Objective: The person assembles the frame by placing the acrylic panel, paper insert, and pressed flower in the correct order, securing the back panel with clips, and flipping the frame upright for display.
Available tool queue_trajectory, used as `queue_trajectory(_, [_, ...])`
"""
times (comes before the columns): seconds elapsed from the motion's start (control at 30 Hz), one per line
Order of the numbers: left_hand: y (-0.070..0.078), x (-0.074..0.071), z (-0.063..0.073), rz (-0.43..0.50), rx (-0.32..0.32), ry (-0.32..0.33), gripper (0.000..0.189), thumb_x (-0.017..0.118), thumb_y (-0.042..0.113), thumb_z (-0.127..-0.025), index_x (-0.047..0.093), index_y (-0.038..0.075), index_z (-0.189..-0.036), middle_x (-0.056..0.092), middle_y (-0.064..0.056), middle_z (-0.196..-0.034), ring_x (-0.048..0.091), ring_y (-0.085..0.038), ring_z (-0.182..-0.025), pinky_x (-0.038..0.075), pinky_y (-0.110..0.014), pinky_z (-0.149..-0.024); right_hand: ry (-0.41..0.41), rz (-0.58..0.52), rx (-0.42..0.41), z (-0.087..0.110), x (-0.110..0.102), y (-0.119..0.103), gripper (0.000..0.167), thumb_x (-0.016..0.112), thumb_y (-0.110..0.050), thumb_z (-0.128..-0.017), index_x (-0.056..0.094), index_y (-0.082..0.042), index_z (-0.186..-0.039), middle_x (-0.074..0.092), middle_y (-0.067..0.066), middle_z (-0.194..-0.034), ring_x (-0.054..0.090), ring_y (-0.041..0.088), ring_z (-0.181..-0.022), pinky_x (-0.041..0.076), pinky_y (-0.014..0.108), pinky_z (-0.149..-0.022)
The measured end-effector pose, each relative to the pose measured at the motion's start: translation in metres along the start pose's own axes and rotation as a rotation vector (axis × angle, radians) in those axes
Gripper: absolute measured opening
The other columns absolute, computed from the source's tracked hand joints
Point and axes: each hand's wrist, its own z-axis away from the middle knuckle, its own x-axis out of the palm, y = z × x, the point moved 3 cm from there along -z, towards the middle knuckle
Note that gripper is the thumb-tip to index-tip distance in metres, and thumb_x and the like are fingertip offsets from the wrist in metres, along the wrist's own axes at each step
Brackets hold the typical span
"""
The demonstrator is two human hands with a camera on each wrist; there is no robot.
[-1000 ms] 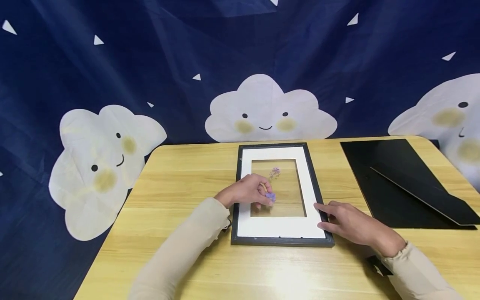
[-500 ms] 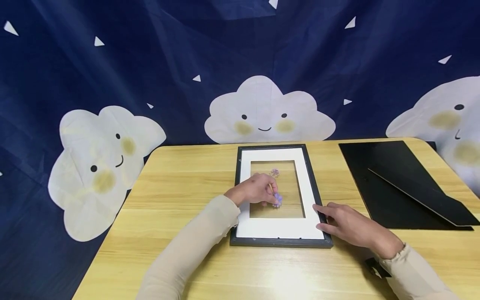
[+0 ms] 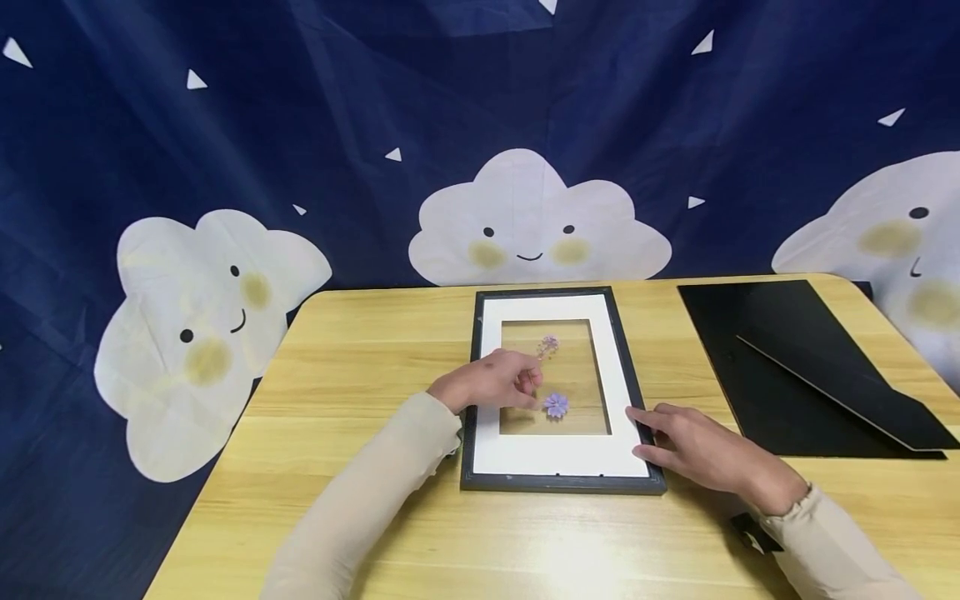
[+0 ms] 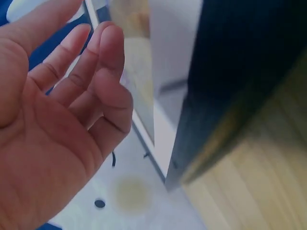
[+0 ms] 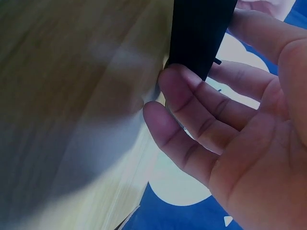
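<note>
A black picture frame [image 3: 564,482] with a white mat [image 3: 562,456] lies on the table, a clear pane in its opening. On the pane rest a purple flower [image 3: 556,406] and, farther back, a small sprig of pinkish-purple blossoms [image 3: 550,343]. My left hand [image 3: 491,381] hovers over the opening just left of the purple flower, fingers loosely bent, holding nothing. My right hand [image 3: 701,446] holds the frame's right rail near the front corner. Its thumb and forefinger reach over onto the mat, while other fingers [image 5: 180,91] touch the rail's outer side.
A black backing board [image 3: 772,367] lies on the wooden table [image 3: 360,358] to the right, its stand flap [image 3: 847,387] raised at an angle. Behind the table hangs a dark blue cloth [image 3: 352,100] with white clouds.
My left hand carried the purple flower slightly right, let it go on the pane, then drew back left. My right hand stays at the frame's edge.
</note>
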Motion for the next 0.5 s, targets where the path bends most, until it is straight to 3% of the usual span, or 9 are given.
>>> queue_trajectory(0.13, [-0.007,-0.009,0.019,-0.079,0.022,0.043,0.034,0.078,0.018,-0.089,0.065,0.007,-0.118,0.063,-0.003,-0.118,0.059,-0.018,-0.108,0.049,-0.032,-0.092,0.013,0.002,-0.015,0.0,0.0,0.0,0.052,0.071,-0.021,-0.093,0.058,0.006,-0.135,0.056,-0.005,-0.088,0.045,0.002,-0.07,0.043,0.024,-0.064])
queue_trajectory(0.27, [-0.019,-0.014,0.04,-0.206,-0.036,0.083,0.068,0.085,0.035,-0.081,0.056,0.013,-0.139,0.042,-0.007,-0.15,0.038,-0.025,-0.138,0.035,-0.045,-0.111,0.015,-0.002,-0.027,0.0,0.0,0.0,0.052,0.072,-0.021,-0.093,0.058,0.006,-0.135,0.055,-0.006,-0.087,0.044,0.002,-0.07,0.042,0.023,-0.063])
queue_trajectory(0.4, [-0.03,-0.012,0.056,-0.257,-0.12,0.019,0.109,0.09,0.05,-0.069,0.033,0.018,-0.157,0.009,-0.009,-0.167,0.007,-0.028,-0.152,0.015,-0.056,-0.118,0.016,-0.002,-0.031,0.001,0.0,0.001,0.052,0.072,-0.021,-0.093,0.058,0.006,-0.135,0.055,-0.006,-0.086,0.044,0.001,-0.07,0.042,0.023,-0.063])
queue_trajectory(0.5, [-0.037,-0.008,0.065,-0.272,-0.164,-0.045,0.124,0.09,0.055,-0.064,0.02,0.021,-0.161,-0.004,-0.006,-0.168,-0.005,-0.025,-0.153,0.009,-0.058,-0.119,0.017,-0.004,-0.032,0.0,0.001,0.001,0.052,0.072,-0.022,-0.093,0.058,0.006,-0.135,0.055,-0.006,-0.087,0.045,0.002,-0.07,0.043,0.024,-0.063])
